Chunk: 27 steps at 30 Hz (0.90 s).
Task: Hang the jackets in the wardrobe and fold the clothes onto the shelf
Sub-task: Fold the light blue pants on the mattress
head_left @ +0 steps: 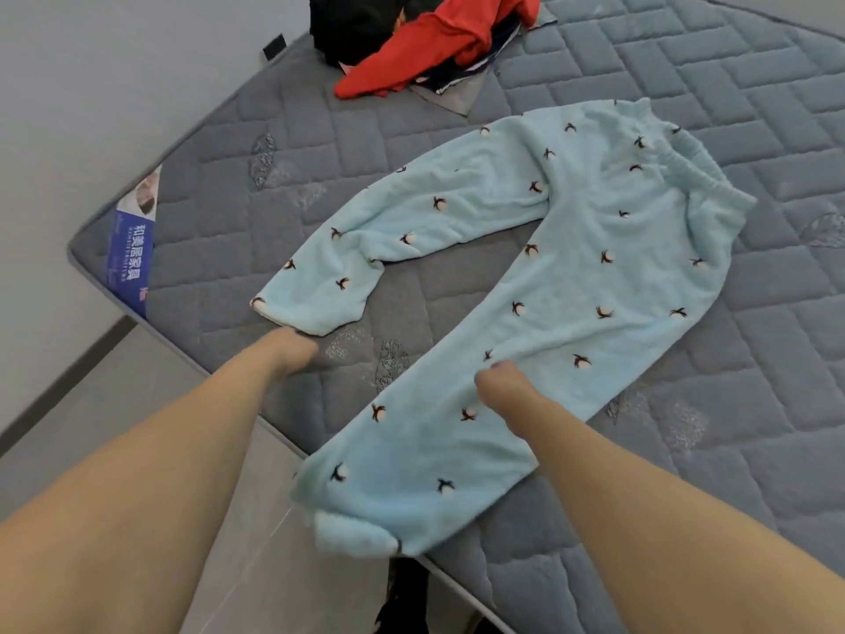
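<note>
Light blue fleece pyjama trousers (pixel 571 276) with small dark bird marks lie spread on a grey quilted mattress (pixel 686 450), legs apart, waistband at the far right. My left hand (pixel 292 352) sits at the cuff of the left trouser leg, fingers curled under; whether it grips the cuff I cannot tell. My right hand (pixel 500 388) rests on the near leg with its fingers closed on the fabric. The near leg's cuff hangs over the mattress edge.
A pile of clothes lies at the mattress's far end: a red garment (pixel 434 43) over a black one (pixel 352 20). A blue label (pixel 130 263) marks the mattress's left corner. Pale floor (pixel 137 404) runs along the left.
</note>
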Motion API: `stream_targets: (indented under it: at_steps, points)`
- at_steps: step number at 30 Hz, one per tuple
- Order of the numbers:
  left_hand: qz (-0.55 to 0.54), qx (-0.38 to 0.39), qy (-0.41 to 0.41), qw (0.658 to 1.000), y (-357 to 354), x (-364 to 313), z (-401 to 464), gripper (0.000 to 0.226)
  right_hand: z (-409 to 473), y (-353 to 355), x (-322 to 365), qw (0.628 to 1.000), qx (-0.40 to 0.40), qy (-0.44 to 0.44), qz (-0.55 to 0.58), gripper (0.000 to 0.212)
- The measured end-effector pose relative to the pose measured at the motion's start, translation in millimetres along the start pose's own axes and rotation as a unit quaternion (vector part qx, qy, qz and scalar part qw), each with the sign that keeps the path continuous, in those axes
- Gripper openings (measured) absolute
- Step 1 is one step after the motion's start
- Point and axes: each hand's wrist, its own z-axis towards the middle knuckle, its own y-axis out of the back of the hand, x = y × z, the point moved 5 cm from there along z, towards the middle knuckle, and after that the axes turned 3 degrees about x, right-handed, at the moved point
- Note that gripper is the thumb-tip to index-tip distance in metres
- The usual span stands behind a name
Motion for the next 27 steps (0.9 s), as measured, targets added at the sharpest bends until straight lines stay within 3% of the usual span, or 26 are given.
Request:
stream_targets:
  at_steps: [1,2,4,6,8,11,14,15,17,19,20,21,23,25,27]
  points:
    - [-0.114,0.005,0.028,0.993,4.3,0.6,11.4,0.043,6.6,-4.1,24.0,1.0,-0.003,0.018,-0.001,0.012]
    - [-0.228,0.017,0.063,0.971,5.5,2.4,24.2,0.049,15.6,-11.7,45.1,1.0,0.002,0.027,0.01,0.02]
    - [-0.409,0.041,0.128,0.902,4.5,7.3,48.0,0.064,34.7,-36.4,81.1,0.998,0.056,0.037,0.022,0.032]
    - [-0.508,0.058,0.167,0.843,0.1,8.6,76.8,0.073,58.1,-58.1,110.3,0.995,0.08,0.032,0.041,0.024]
    - [-0.562,0.05,0.182,0.806,-6.2,5.3,103.3,0.072,87.8,-70.7,132.1,0.994,0.068,0.024,0.086,0.014]
    - [-0.632,-0.071,0.13,0.76,-9.8,-2.1,135.2,0.058,124.8,-79.8,148.7,0.976,0.072,-0.041,0.203,0.014]
    - [-0.69,-0.166,0.004,0.705,8.2,-4.1,131.8,0.027,149.7,-76.9,151.3,0.946,0.062,-0.063,0.312,0.047]
    - [-0.688,-0.181,-0.022,0.702,18.9,0.4,127.1,0.02,153.8,-74.8,150.9,0.935,0.06,-0.063,0.344,0.052]
    - [-0.635,-0.208,-0.039,0.743,42.9,21.4,122.1,0.019,155.1,-68.9,149.3,0.922,0.062,-0.069,0.376,0.044]
    - [-0.472,-0.217,0.008,0.855,64.1,51.5,118.2,0.03,151.8,-58.2,149.4,0.935,0.054,-0.077,0.342,0.024]
    - [-0.342,-0.207,0.064,0.914,69.3,69.4,115.3,0.036,151.0,-52.0,149.0,0.942,0.047,-0.084,0.322,0.02]
    - [-0.208,-0.193,0.125,0.951,70.3,84.1,109.8,0.039,149.7,-43.3,148.7,0.947,0.034,-0.092,0.305,0.022]
    - [0.009,-0.187,0.171,0.967,66.1,77.3,96.5,0.043,151.4,-17.7,143.7,0.952,-0.015,-0.115,0.283,0.039]
    - [0.142,-0.198,0.08,0.967,46.9,19.7,96.1,0.052,154.2,18.0,136.5,0.954,-0.068,-0.134,0.259,0.045]
    - [0.18,-0.16,-0.039,0.97,15.3,-67.3,103.8,0.058,164.6,67.1,124.2,0.957,-0.14,-0.134,0.217,0.051]
